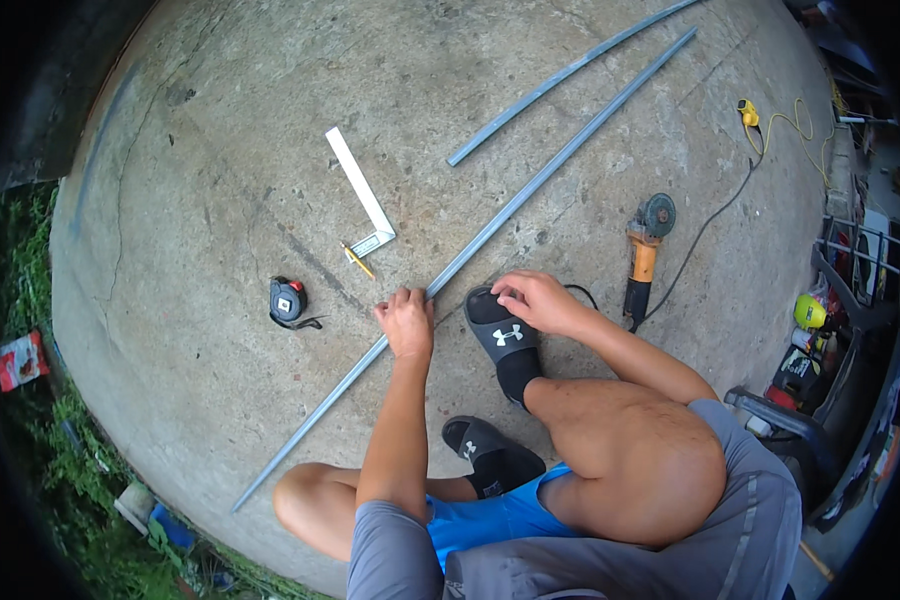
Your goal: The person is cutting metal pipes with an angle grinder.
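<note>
A long, thin galvanized metal bar (555, 168) runs diagonally across the concrete in front of me. My left hand (407, 322) is closed over it near its middle, with the fingers curled down around it. My right hand (535, 302) hangs over the toe of my dark slide sandal (490, 308), its fingers loosely bent and nothing visible in them. Beyond the left hand lies a try square (358, 185) with a white blade, and a yellow pencil (362, 264) rests by its handle. A black tape measure (288, 300) with a red button sits to the left.
A second metal bar (560, 78) lies farther off. To the right is an orange and black angle grinder (643, 262), its cord running to a yellow connector (748, 112). Tools and a lime-green item (810, 312) crowd the right edge. Plants (80, 450) border the concrete at left.
</note>
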The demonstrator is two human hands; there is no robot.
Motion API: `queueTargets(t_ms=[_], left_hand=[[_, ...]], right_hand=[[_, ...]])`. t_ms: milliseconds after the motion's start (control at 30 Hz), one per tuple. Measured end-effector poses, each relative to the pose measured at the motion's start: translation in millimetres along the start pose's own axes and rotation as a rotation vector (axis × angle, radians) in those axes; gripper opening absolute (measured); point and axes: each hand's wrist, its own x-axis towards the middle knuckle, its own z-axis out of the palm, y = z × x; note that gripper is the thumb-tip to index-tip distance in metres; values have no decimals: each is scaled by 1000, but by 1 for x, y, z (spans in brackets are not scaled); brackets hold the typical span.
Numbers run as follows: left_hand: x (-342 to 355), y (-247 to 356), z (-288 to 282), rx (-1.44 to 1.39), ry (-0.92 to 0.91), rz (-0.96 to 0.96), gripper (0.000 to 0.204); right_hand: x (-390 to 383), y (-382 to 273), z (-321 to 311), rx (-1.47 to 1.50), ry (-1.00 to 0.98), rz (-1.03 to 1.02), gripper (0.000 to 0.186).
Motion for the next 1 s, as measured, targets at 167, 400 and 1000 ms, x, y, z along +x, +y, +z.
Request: queueTargets(t_ms=[167,400,1000], left_hand=[[-8,17,-13,-48,142,-101,45],[-53,-53,6,29,-9,-309,30],[-30,-9,5,-65,188,-304,60]], right_hand=[[2,7,-3,-10,6,-38,19],[-3,0,-10,-15,6,60,18],[1,0,-12,16,2,46,19]])
